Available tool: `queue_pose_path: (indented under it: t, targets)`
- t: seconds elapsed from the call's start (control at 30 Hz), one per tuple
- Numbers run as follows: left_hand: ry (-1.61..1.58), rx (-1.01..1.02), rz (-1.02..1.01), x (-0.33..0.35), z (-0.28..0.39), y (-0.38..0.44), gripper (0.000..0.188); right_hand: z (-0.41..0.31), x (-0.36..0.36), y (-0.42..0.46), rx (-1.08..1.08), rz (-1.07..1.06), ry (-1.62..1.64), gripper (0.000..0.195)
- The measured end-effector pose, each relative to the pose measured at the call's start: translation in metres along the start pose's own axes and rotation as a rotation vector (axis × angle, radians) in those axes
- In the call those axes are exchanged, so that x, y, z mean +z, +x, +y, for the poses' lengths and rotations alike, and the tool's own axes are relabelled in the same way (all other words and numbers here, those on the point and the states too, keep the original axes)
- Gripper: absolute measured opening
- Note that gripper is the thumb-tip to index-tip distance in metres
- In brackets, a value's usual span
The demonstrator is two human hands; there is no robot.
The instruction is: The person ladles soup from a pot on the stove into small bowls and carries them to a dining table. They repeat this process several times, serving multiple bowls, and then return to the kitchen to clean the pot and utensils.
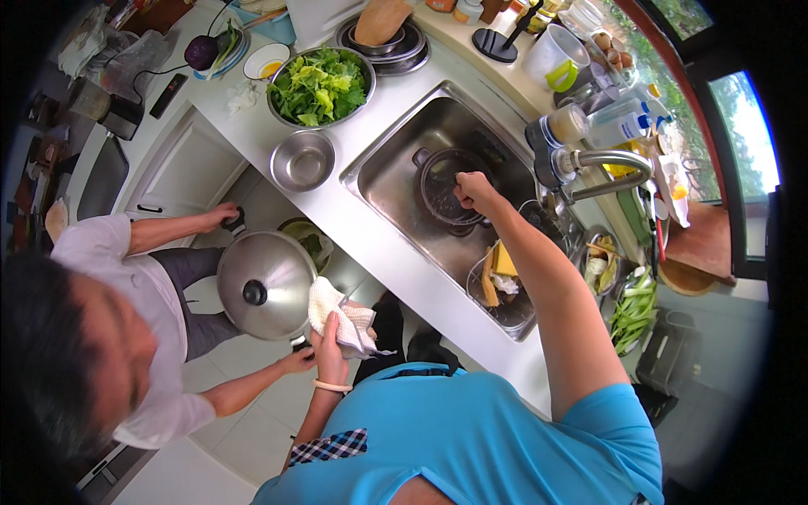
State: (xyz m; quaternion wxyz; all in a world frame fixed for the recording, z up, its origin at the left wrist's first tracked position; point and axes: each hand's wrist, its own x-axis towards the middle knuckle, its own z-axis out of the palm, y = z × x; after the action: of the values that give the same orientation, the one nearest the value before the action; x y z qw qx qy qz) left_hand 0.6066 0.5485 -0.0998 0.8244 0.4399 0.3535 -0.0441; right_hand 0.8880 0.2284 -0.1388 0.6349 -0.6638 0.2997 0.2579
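My left hand (pixel 330 353) grips a white waffle-weave dishcloth (pixel 328 309) with grey edging, in front of my body. My right hand (pixel 476 192) reaches over the stainless steel sink (pixel 386 165), its fingers curled above a dark two-handled pot (pixel 435 202) standing in the basin. Whether those fingers hold anything is hidden. Just left of the dishcloth, another person (pixel 139 278) holds a large lidded metal pan (pixel 268 284) by its two black handles.
Beside the sink stand a small steel bowl (pixel 303 161) and a steel basin of leafy greens (pixel 319 88). A wire basket (pixel 475 284) with a yellow sponge (pixel 503 260) sits in the sink's near corner. The faucet (pixel 612 158) arches at the right, near bottles (pixel 622 120) along the window.
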Motion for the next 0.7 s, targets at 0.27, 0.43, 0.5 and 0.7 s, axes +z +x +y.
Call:
queue_pose_path:
  t: [0.27, 0.43, 0.5, 0.7]
  targets:
    - [0.011, -0.006, -0.104, 0.025, 0.017, -0.008, 0.030, 0.073, -0.064, -0.056, 0.075, -0.147, 0.431, 0.038]
    - [0.038, 0.024, -0.134, 0.036, 0.025, -0.008, 0.029, 0.089, -0.077, -0.070, -0.002, -0.014, 0.387, 0.038]
    - [0.039, 0.047, -0.125, 0.040, 0.031, -0.015, 0.033, 0.078, -0.074, -0.071, -0.007, 0.069, 0.277, 0.037]
    - [0.087, 0.205, -0.035, 0.029, 0.045, -0.008, 0.036, 0.086, -0.076, -0.021, -0.069, 0.233, -0.122, 0.049]
